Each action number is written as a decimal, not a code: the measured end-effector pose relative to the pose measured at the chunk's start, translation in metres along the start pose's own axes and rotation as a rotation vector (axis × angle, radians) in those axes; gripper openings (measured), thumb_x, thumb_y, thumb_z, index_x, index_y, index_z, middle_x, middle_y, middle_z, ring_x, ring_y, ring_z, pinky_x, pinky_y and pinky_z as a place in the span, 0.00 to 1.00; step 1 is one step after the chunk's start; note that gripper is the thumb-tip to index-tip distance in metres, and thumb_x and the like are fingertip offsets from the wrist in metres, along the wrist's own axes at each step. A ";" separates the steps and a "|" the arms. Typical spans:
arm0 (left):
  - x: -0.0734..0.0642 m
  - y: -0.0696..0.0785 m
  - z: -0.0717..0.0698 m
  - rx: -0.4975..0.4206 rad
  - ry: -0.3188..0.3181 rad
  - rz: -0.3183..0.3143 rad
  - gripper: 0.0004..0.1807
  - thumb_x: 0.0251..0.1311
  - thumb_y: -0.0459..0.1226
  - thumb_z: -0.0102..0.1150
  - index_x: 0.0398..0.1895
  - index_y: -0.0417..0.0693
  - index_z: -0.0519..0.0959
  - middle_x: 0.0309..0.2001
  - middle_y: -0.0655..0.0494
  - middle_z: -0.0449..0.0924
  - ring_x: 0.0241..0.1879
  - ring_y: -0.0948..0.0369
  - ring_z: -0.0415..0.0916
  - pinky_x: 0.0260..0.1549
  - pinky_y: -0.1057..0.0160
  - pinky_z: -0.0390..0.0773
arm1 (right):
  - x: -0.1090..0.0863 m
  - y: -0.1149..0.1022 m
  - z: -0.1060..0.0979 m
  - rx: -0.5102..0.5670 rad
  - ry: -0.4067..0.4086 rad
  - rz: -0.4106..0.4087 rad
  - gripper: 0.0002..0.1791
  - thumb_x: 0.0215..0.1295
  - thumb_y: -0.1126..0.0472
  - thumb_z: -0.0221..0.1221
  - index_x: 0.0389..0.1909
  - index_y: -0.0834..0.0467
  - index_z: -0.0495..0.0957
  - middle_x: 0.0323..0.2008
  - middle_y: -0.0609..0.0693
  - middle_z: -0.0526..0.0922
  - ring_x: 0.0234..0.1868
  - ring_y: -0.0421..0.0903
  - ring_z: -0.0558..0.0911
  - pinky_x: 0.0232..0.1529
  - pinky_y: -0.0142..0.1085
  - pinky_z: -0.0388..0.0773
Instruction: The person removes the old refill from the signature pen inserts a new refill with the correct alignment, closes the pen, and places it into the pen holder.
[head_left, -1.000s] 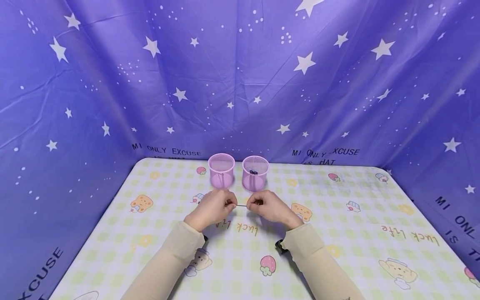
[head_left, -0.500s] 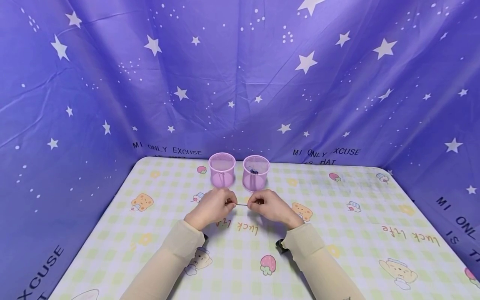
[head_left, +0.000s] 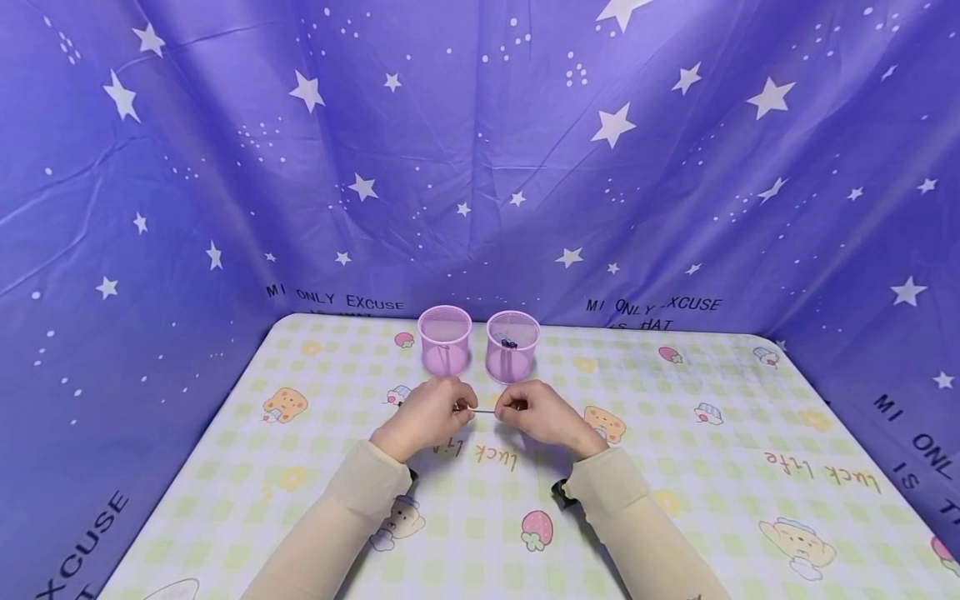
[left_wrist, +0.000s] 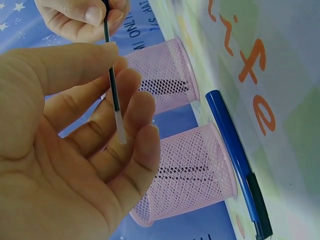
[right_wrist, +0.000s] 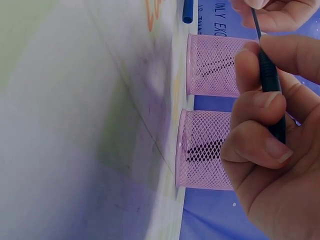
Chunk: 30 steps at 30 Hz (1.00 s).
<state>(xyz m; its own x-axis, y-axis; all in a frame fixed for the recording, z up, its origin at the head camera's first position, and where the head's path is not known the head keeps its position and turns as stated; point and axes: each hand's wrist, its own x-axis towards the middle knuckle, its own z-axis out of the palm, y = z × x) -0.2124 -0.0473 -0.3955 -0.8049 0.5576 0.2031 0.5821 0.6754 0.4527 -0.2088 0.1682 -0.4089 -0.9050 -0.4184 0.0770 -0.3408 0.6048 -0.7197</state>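
Observation:
My left hand point(head_left: 427, 417) pinches a thin pen refill point(left_wrist: 115, 92) between thumb and index finger, its other fingers loosely bent. The refill is dark, with a clear tail end. My right hand point(head_left: 546, 417) grips the dark ribbed front section of a pen point(right_wrist: 269, 72) with its fingers curled round it. From that section the refill runs across to the left hand; in the head view only a short stretch shows between the hands. On the table beyond the left hand lies a blue pen barrel point(left_wrist: 232, 145) with a dark end, mostly hidden in the head view.
Behind the hands stand two pink mesh cups, a left cup point(head_left: 445, 354) and a right cup point(head_left: 513, 362). Thin dark items show inside both. A checked cloth point(head_left: 480, 533) covers the table, and a purple star curtain point(head_left: 480, 125) hangs close behind and at both sides.
Both hands stay almost in the same place, with the refill between them. The head view shifts very slightly; cups and table are otherwise unchanged.

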 end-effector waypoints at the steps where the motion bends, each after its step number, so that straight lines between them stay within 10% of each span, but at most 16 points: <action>1: 0.000 0.001 0.000 0.002 0.000 0.005 0.06 0.54 0.34 0.64 0.36 0.49 0.84 0.32 0.60 0.79 0.33 0.64 0.75 0.36 0.62 0.76 | 0.000 0.000 0.000 -0.004 0.000 -0.005 0.04 0.61 0.63 0.60 0.30 0.56 0.83 0.26 0.41 0.79 0.30 0.41 0.76 0.36 0.36 0.75; 30: 0.000 0.004 0.007 0.048 0.013 0.024 0.04 0.55 0.34 0.64 0.29 0.53 0.84 0.29 0.65 0.77 0.29 0.67 0.72 0.32 0.64 0.74 | -0.001 -0.002 0.003 0.002 -0.017 0.002 0.04 0.61 0.64 0.59 0.30 0.56 0.83 0.25 0.42 0.79 0.29 0.40 0.76 0.35 0.35 0.74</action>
<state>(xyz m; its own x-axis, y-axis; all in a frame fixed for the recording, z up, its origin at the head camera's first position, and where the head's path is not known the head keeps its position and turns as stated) -0.2089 -0.0412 -0.3994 -0.7919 0.5679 0.2246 0.6059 0.6845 0.4055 -0.2069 0.1653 -0.4098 -0.9010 -0.4290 0.0641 -0.3390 0.6041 -0.7213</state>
